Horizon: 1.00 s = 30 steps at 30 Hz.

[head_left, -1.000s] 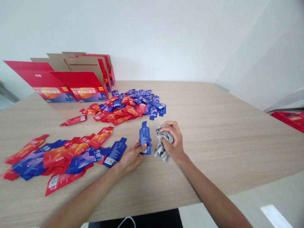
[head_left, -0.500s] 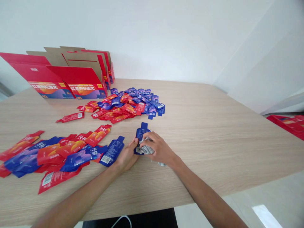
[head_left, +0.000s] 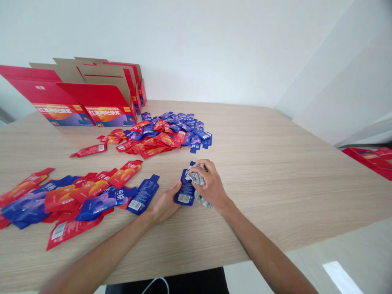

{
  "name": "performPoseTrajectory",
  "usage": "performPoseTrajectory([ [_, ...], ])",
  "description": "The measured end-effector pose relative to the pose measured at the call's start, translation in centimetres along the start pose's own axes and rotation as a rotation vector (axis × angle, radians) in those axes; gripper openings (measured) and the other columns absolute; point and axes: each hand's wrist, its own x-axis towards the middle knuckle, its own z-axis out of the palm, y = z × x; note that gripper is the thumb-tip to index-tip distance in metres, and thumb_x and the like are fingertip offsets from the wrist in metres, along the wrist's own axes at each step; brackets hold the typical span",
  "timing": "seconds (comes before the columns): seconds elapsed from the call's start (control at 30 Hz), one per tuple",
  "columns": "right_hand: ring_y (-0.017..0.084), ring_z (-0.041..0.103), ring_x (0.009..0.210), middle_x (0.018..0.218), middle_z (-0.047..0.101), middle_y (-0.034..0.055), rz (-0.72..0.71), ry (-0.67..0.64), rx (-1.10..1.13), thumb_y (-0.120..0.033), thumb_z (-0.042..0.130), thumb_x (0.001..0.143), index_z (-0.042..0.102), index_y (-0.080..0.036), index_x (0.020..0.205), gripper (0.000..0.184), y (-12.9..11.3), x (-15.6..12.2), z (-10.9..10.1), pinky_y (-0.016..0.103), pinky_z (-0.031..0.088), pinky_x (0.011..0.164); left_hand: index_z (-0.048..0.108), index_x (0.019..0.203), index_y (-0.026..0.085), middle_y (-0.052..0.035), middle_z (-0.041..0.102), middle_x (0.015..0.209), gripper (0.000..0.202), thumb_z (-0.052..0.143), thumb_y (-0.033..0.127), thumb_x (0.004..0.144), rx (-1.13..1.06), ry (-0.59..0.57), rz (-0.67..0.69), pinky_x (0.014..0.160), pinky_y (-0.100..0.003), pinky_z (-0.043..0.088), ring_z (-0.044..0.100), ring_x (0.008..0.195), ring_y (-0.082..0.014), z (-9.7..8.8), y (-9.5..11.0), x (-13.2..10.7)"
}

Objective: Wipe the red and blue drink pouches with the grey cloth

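My left hand [head_left: 166, 203] grips a blue pouch [head_left: 184, 191] by its left edge, thumb on top, with the barcode end toward me. In my right hand [head_left: 212, 185] is a crumpled grey-and-white cloth [head_left: 198, 179], pressed against the upper part of that pouch and covering some of its print. Just left of my left hand lies another blue pouch [head_left: 143, 194], barcode side up. It borders a spread-out pile of red and blue pouches [head_left: 65, 199] reaching the left edge of the view.
Beyond my hands is a heap of red and blue pouches [head_left: 165, 134]. A single red pouch [head_left: 89, 150] lies left of it. Open red cartons [head_left: 107, 104] stand at the back left by the wall. Red packaging [head_left: 372, 157] shows at the far right, beyond the table [head_left: 275, 175].
My right hand has slid the cloth from the pouch's lower part up toward its top end, uncovering the barcode. The held pouch has shifted slightly to the right.
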Motion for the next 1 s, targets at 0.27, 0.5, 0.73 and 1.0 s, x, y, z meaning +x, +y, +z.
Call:
performPoseTrajectory([
  [0.27, 0.024, 0.059, 0.104, 0.115, 0.060, 0.0069, -0.240, -0.278, 0.095, -0.014, 0.076, 0.078, 0.070, -0.026, 0.100, 0.026, -0.8, -0.3, 0.5, 0.039, 0.052, 0.093, 0.073, 0.097, 0.013, -0.0060, 0.071, 0.086, 0.018, 0.063, 0.028, 0.096, -0.092, 0.088, 0.024, 0.080, -0.030, 0.053, 0.065, 0.078, -0.0176, -0.4, 0.2, 0.2],
  [0.5, 0.025, 0.059, 0.104, 0.116, 0.060, 0.0077, -0.221, -0.251, 0.045, -0.015, 0.077, 0.079, 0.069, -0.026, 0.102, 0.026, -0.8, -0.4, 0.8, 0.041, 0.053, 0.092, 0.073, 0.099, 0.013, -0.0072, 0.073, 0.093, 0.019, 0.062, 0.029, 0.097, -0.071, 0.080, 0.019, 0.084, -0.032, 0.053, 0.066, 0.082, -0.0187, -0.5, 0.4, 0.2],
  [0.73, 0.027, 0.057, 0.107, 0.114, 0.056, 0.0087, 0.010, 0.004, 0.000, -0.006, 0.068, 0.078, 0.069, -0.025, 0.103, 0.031, 0.5, 0.1, -0.4, 0.043, 0.053, 0.093, 0.073, 0.115, 0.015, -0.0106, 0.073, 0.114, 0.028, 0.067, 0.032, 0.094, -0.032, -0.002, 0.025, 0.098, -0.037, 0.049, 0.066, 0.107, -0.0243, 0.3, -0.3, -0.1],
  [1.0, 0.023, 0.061, 0.099, 0.113, 0.062, 0.0070, -0.340, -0.368, 0.094, -0.016, 0.080, 0.079, 0.070, -0.024, 0.097, 0.023, -0.8, -0.3, 0.4, 0.037, 0.054, 0.089, 0.071, 0.088, 0.013, -0.0068, 0.069, 0.085, 0.026, 0.054, 0.029, 0.100, -0.088, 0.124, 0.013, 0.079, -0.031, 0.052, 0.061, 0.072, -0.0165, -0.4, 0.3, 0.3],
])
